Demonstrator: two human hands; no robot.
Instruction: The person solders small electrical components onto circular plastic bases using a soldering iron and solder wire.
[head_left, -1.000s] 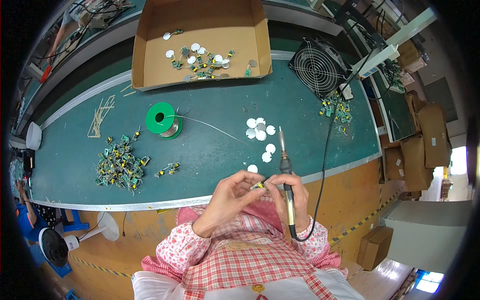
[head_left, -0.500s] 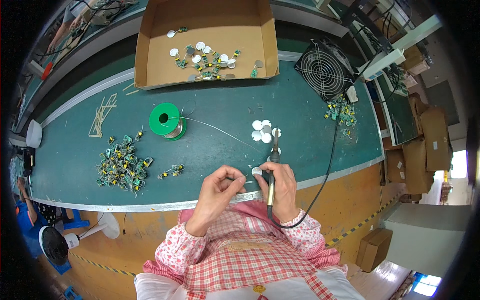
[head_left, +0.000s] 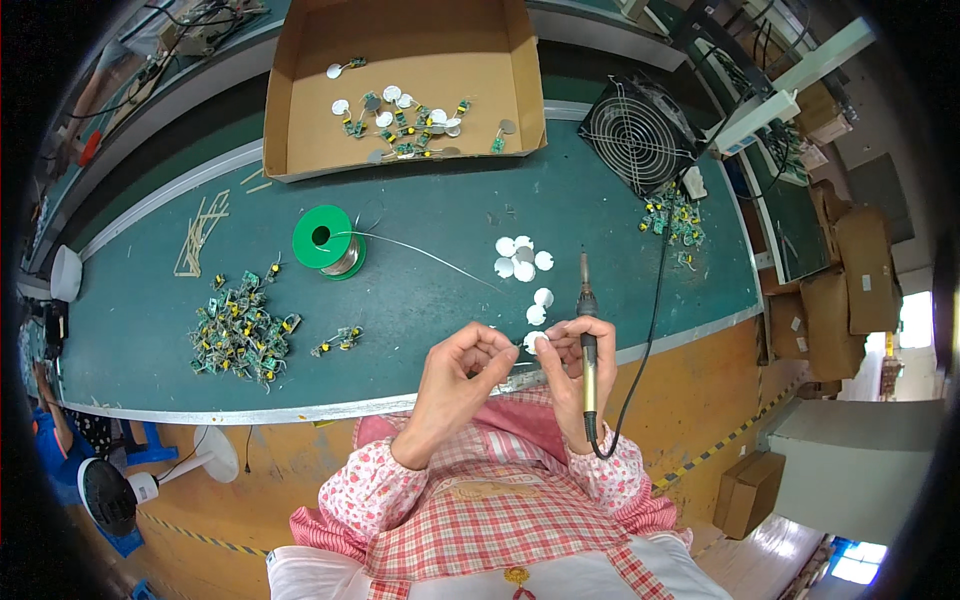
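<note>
My right hand (head_left: 572, 372) is closed around a soldering iron (head_left: 590, 365), its tip pointing away from me. Between that hand's thumb and fingers sits a white round disc (head_left: 535, 342). Just left of it, my left hand (head_left: 462, 375) pinches something at its fingertips, too small and hidden to name. Two loose white discs (head_left: 543, 297) lie beyond my hands, and a cluster of several more (head_left: 503, 267) lies farther off. A green spool of solder wire (head_left: 329, 238) stands to the left, its free end stretching toward my hands.
A heap of small circuit boards (head_left: 243, 330) lies at left, a few boards (head_left: 338, 342) beside it. At the back is a cardboard box (head_left: 310, 150) holding boards with discs. A black fan (head_left: 640, 138) stands back right near more boards (head_left: 675, 215). The iron's cord (head_left: 655, 320) crosses the right side.
Both hands have moved slightly right and closer together, carrying the disc along. The soldering iron has swung right, its tip now away from the disc cluster.
</note>
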